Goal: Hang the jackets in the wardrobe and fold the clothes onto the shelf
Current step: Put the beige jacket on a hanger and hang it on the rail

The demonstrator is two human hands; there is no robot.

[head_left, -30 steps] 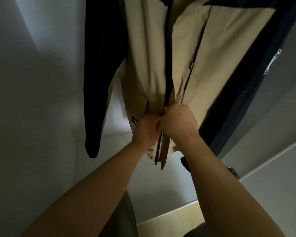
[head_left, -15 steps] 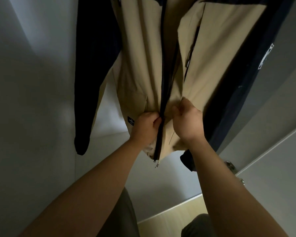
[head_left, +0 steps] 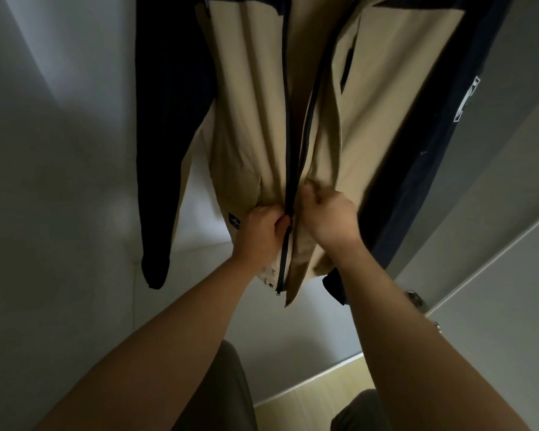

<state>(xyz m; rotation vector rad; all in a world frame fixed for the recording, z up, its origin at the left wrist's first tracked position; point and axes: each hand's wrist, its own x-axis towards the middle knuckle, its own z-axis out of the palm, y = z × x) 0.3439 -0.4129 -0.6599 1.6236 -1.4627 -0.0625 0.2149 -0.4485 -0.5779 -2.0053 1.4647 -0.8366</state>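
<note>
- Two bare hands work at the lower front of a tan and navy jacket (head_left: 255, 126) hanging inside a grey wardrobe (head_left: 59, 181), its long axis running top to bottom of the view, collar end out of sight above, hem pointing down toward the person.
- Left hand (head_left: 260, 233) grips the tan panel just left of the dark zipper (head_left: 288, 169), fingers curled into the cloth near the hem, beside a small dark label (head_left: 234, 221).
- Right hand (head_left: 330, 217) pinches the opposite tan panel just right of the zipper, knuckles up, fingers bunched round a fold of fabric.
- Zipper line runs along the garment's length between the two hands; its pull (head_left: 278, 293) dangles at the bottom edge, and the two front panels stand parted higher up.
- Navy left sleeve (head_left: 165, 150) hangs straight down, cuff lowest, well apart from the hands; navy right sleeve (head_left: 442, 126) slants along the right side and carries a white printed mark (head_left: 467, 98).
- Wardrobe door edge (head_left: 486, 262) shows at right, with pale wood floor (head_left: 318, 399) below and the person's dark trousers (head_left: 227, 393) between the forearms.
</note>
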